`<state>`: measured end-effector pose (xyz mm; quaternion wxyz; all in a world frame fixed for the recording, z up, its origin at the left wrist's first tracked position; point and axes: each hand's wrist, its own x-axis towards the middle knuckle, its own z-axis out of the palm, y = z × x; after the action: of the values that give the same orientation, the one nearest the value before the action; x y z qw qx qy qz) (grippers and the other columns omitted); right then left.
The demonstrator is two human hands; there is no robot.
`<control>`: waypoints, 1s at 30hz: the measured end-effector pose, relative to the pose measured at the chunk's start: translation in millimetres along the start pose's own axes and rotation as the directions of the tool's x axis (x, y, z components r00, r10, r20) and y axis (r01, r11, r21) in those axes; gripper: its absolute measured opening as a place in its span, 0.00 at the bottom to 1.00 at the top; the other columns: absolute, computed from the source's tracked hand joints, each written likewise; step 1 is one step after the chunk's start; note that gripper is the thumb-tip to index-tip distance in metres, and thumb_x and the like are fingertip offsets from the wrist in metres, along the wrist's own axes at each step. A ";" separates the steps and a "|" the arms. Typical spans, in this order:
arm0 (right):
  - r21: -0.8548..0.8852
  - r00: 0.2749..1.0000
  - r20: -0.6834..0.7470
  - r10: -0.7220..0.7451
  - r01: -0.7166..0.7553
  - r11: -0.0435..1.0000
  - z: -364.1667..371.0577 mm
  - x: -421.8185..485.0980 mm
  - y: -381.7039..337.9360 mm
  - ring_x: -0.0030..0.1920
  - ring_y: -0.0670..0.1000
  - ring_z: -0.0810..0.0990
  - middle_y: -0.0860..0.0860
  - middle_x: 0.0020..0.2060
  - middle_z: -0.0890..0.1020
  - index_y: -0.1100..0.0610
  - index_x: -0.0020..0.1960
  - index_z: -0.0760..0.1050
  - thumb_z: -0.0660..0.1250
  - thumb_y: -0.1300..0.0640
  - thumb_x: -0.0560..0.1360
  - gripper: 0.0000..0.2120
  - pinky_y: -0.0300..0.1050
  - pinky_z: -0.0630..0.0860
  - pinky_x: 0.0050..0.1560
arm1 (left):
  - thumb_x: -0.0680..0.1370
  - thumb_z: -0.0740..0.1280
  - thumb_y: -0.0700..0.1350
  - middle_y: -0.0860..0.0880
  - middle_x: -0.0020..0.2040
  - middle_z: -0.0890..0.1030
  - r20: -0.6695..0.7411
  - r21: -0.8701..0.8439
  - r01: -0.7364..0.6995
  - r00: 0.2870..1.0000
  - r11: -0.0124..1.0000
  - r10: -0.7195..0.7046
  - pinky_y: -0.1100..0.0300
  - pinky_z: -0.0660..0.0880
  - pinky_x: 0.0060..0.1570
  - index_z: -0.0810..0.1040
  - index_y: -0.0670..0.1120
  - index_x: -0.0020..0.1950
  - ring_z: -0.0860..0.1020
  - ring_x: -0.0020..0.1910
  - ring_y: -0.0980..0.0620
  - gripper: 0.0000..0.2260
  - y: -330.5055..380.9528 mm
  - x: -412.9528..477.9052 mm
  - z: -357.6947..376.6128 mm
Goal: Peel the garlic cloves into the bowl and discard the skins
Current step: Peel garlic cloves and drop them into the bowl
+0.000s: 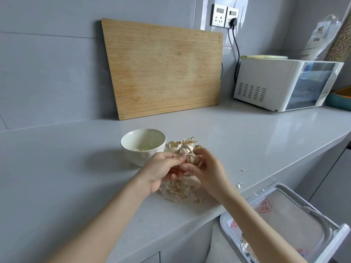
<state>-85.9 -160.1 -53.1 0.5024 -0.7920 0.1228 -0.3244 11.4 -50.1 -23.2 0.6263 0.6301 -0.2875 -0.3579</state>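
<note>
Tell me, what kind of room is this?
Most likely a home kitchen: a wooden cutting board leans against the wall, a small white countertop oven sits on the grey counter, and garlic lies beside a white bowl.

My hands: two, left hand [161,172], right hand [209,168]
Garlic bulbs: two, near bulb [192,158], far bulb [186,148]
Bowl [137,156]: just one
Cutting board [165,69]: one
Bin [224,220]: one
</note>
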 end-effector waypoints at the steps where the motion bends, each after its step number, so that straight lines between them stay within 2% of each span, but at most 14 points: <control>1: 0.027 1.000 0.008 0.008 -0.009 1.000 -0.3 0.5 1.4 0.32 0.44 0.72 0.47 0.31 0.76 0.49 0.45 0.71 0.74 0.55 0.68 0.13 0.40 0.70 0.35 | 0.76 0.66 0.47 0.45 0.32 0.77 -0.004 0.044 -0.045 0.999 0.998 0.045 0.67 0.65 0.24 0.78 0.37 0.42 0.72 0.27 0.53 0.12 -2.0 -0.2 0.5; 3: 0.095 0.999 0.030 0.019 -0.022 0.995 -1.1 0.5 3.0 0.34 0.49 0.72 0.52 0.32 0.77 0.54 0.46 0.72 0.73 0.49 0.66 0.14 0.49 0.71 0.36 | 0.78 0.64 0.45 0.45 0.32 0.78 -0.053 0.136 -0.143 0.987 0.980 0.152 0.64 0.68 0.28 0.79 0.39 0.38 0.72 0.28 0.51 0.12 -8.5 1.0 2.6; 6: 0.198 0.998 0.050 0.036 -0.045 0.979 -3.4 -1.3 1.9 0.33 0.48 0.71 0.51 0.31 0.75 0.61 0.47 0.70 0.71 0.49 0.66 0.19 0.48 0.70 0.35 | 0.78 0.64 0.44 0.49 0.28 0.79 -0.115 0.274 -0.238 0.954 0.932 0.278 0.60 0.71 0.31 0.81 0.46 0.34 0.73 0.28 0.49 0.13 -16.1 3.2 7.1; 9: 0.297 0.992 0.074 0.098 -0.116 0.948 -4.2 -0.5 3.5 0.34 0.50 0.73 0.49 0.30 0.76 0.60 0.45 0.69 0.72 0.51 0.65 0.17 0.50 0.71 0.37 | 0.78 0.64 0.45 0.48 0.27 0.78 -0.142 0.445 -0.302 0.906 0.843 0.399 0.58 0.74 0.31 0.80 0.50 0.33 0.74 0.25 0.52 0.14 -21.5 5.8 9.2; 12: 0.371 0.986 0.099 0.136 -0.164 0.914 -4.5 0.7 6.0 0.39 0.56 0.75 0.58 0.34 0.76 0.59 0.44 0.70 0.75 0.50 0.64 0.19 0.55 0.71 0.42 | 0.78 0.64 0.45 0.47 0.27 0.78 -0.154 0.475 -0.328 0.883 0.816 0.444 0.59 0.73 0.31 0.80 0.53 0.33 0.72 0.23 0.56 0.14 -23.5 4.2 12.3; 14: 0.404 0.983 0.107 0.149 -0.180 0.897 -5.1 0.9 5.8 0.39 0.56 0.76 0.59 0.36 0.77 0.61 0.46 0.70 0.74 0.53 0.65 0.18 0.53 0.73 0.42 | 0.78 0.64 0.46 0.45 0.27 0.79 -0.168 0.496 -0.322 0.876 0.807 0.453 0.59 0.71 0.30 0.81 0.52 0.35 0.71 0.23 0.57 0.13 -24.5 4.0 13.9; 17: 0.465 0.978 0.121 0.171 -0.208 0.861 -5.5 0.5 4.1 0.35 0.54 0.80 0.57 0.35 0.80 0.61 0.45 0.72 0.71 0.57 0.66 0.13 0.45 0.78 0.38 | 0.78 0.64 0.47 0.40 0.28 0.79 -0.185 0.522 -0.332 0.855 0.785 0.485 0.54 0.70 0.29 0.84 0.49 0.38 0.71 0.26 0.50 0.12 -25.7 6.0 15.2; 18: 0.476 0.976 0.125 0.181 -0.219 0.852 -5.6 0.3 3.6 0.35 0.53 0.80 0.56 0.35 0.81 0.60 0.44 0.72 0.71 0.57 0.66 0.12 0.44 0.78 0.37 | 0.78 0.65 0.47 0.41 0.28 0.79 -0.192 0.517 -0.338 0.849 0.787 0.491 0.54 0.70 0.29 0.84 0.49 0.38 0.71 0.26 0.49 0.11 -25.9 6.3 16.0; 20: 0.484 0.972 0.114 0.206 -0.236 0.843 -5.0 0.0 1.8 0.35 0.53 0.81 0.57 0.36 0.81 0.60 0.44 0.72 0.72 0.57 0.66 0.12 0.45 0.79 0.36 | 0.78 0.65 0.46 0.50 0.24 0.78 -0.205 0.503 -0.350 0.840 0.790 0.503 0.59 0.69 0.28 0.85 0.48 0.39 0.71 0.24 0.56 0.11 -25.1 5.5 17.8; 22: 0.477 0.967 0.075 0.245 -0.250 0.842 -1.5 -1.0 1.1 0.36 0.54 0.81 0.59 0.37 0.81 0.60 0.44 0.72 0.73 0.55 0.65 0.14 0.47 0.78 0.36 | 0.78 0.65 0.45 0.58 0.20 0.74 -0.230 0.512 -0.355 0.821 0.782 0.523 0.68 0.63 0.25 0.85 0.46 0.39 0.69 0.22 0.60 0.11 -24.8 4.0 19.0; 23: 0.475 0.963 0.044 0.265 -0.254 0.843 1.8 -1.9 0.8 0.36 0.54 0.81 0.59 0.38 0.81 0.59 0.44 0.72 0.73 0.53 0.64 0.15 0.47 0.78 0.36 | 0.77 0.66 0.45 0.58 0.19 0.73 -0.247 0.526 -0.354 0.807 0.773 0.537 0.70 0.61 0.24 0.85 0.45 0.38 0.68 0.21 0.60 0.11 -25.3 4.1 18.5; 26: 0.442 0.948 -0.069 0.310 -0.250 0.862 15.5 -5.8 -0.3 0.34 0.55 0.80 0.58 0.36 0.80 0.58 0.43 0.71 0.74 0.52 0.68 0.15 0.50 0.78 0.36 | 0.77 0.66 0.46 0.53 0.20 0.73 -0.293 0.544 -0.335 0.783 0.769 0.549 0.66 0.61 0.24 0.82 0.47 0.33 0.66 0.22 0.57 0.13 -26.6 6.5 14.5; 28: 0.399 0.928 -0.159 0.337 -0.252 0.882 22.0 -6.3 -0.5 0.34 0.54 0.78 0.58 0.35 0.78 0.59 0.44 0.70 0.73 0.52 0.70 0.15 0.51 0.76 0.36 | 0.76 0.67 0.46 0.51 0.21 0.75 -0.323 0.509 -0.336 0.779 0.793 0.538 0.64 0.66 0.25 0.80 0.48 0.30 0.70 0.21 0.57 0.15 -25.6 6.3 14.1; 30: 0.353 0.901 -0.242 0.360 -0.264 0.898 23.8 -4.3 0.0 0.34 0.54 0.76 0.59 0.35 0.77 0.59 0.43 0.68 0.73 0.51 0.71 0.16 0.51 0.75 0.35 | 0.76 0.67 0.46 0.48 0.24 0.78 -0.361 0.444 -0.346 0.775 0.827 0.518 0.60 0.72 0.28 0.80 0.44 0.31 0.74 0.22 0.56 0.14 -22.7 5.1 13.8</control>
<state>-74.0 -140.8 -61.5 0.6422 -0.6133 0.2720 -0.3709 1.2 -61.2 -45.7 0.6190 0.7141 -0.3265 0.0182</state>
